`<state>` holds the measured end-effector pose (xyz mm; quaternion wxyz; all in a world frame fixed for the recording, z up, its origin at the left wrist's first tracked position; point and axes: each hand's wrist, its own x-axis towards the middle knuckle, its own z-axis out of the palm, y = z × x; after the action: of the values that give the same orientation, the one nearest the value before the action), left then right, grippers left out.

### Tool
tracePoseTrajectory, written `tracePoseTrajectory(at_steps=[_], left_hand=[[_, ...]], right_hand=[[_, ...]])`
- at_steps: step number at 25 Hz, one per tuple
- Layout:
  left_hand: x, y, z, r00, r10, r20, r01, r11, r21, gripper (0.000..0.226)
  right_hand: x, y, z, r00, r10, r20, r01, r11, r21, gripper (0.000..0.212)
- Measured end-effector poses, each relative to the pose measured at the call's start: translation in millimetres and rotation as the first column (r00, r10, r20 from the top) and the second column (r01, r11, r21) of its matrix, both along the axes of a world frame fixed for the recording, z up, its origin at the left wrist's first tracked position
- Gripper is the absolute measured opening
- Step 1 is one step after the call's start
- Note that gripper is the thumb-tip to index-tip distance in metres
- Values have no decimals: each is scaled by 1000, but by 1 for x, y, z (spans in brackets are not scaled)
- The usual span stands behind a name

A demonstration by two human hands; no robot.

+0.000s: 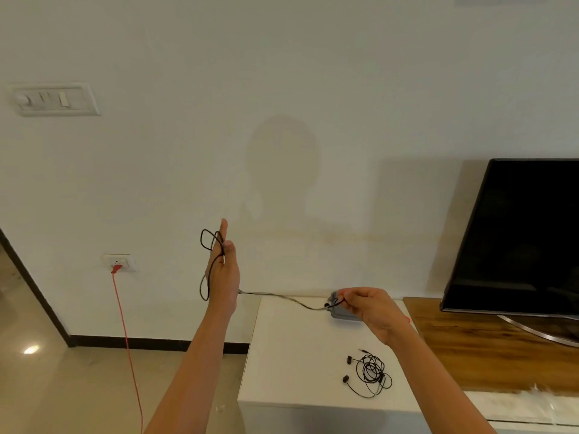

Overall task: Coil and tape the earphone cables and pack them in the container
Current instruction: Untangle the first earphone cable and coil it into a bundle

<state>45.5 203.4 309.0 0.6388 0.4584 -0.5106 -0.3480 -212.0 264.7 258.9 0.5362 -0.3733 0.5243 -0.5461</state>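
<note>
My left hand [223, 270] is raised upright with fingers straight, and loops of a black earphone cable [206, 261] are wound around it, the thumb pressing them. The cable's free end stretches right to my right hand [366, 305], which pinches it near the earbuds. Behind my right hand sits a small grey container [341, 313] on the white cabinet top [291, 355]. A second black earphone [371, 372] lies in a loose tangle on the cabinet near its front right.
A dark television [520, 236] stands on a wooden surface [470, 346] at the right. A red cord [127, 336] hangs from a wall socket [120, 263] at the left down to the floor. A switch panel [53, 98] is on the wall.
</note>
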Motion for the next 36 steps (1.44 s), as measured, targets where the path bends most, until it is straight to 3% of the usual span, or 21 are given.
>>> tracePoseTrajectory(at_steps=[3, 7, 9, 12, 17, 22, 24, 28, 31, 34, 36], left_hand=[[11, -13, -6, 991, 58, 124, -54, 998, -31, 38], [28, -20, -4, 976, 118, 185, -113, 993, -38, 40], [32, -21, -1, 973, 82, 217, -53, 989, -139, 34], [35, -27, -10, 872, 127, 472, 18, 957, -290, 29], [0, -15, -36, 658, -11, 753, 192, 969, -154, 36], [-31, 16, -40, 482, -49, 875, 166, 986, -36, 37], [-35, 22, -42, 477, -41, 878, 179, 983, -51, 43], [-30, 23, -40, 584, -28, 811, 146, 987, -70, 28], [-24, 20, -36, 547, 35, 837, 113, 987, -115, 24], [-24, 22, -35, 536, 27, 844, 137, 983, -119, 23], [-26, 24, -35, 544, 19, 839, 149, 982, -119, 22]], right_hand=[[-5, 5, 10, 934, 55, -353, -75, 996, -45, 9], [-9, 12, 9, 820, 102, -564, -148, 988, -37, 7], [-6, 14, 5, 847, 114, -520, -152, 988, -30, 12], [1, 13, 0, 930, 125, -345, -162, 984, -79, 18], [26, 13, 14, 966, 182, -181, -205, 972, -115, 18], [38, 11, 33, 978, 196, -73, -203, 974, -97, 18], [38, 10, 37, 978, 207, -38, -209, 975, -79, 19], [34, 7, 39, 970, 226, -91, -227, 974, -6, 7], [30, 8, 34, 916, 373, -146, -370, 928, 45, 4], [31, 9, 28, 880, 458, -126, -455, 889, 56, 16], [35, 8, 22, 888, 459, 24, -460, 886, 54, 33]])
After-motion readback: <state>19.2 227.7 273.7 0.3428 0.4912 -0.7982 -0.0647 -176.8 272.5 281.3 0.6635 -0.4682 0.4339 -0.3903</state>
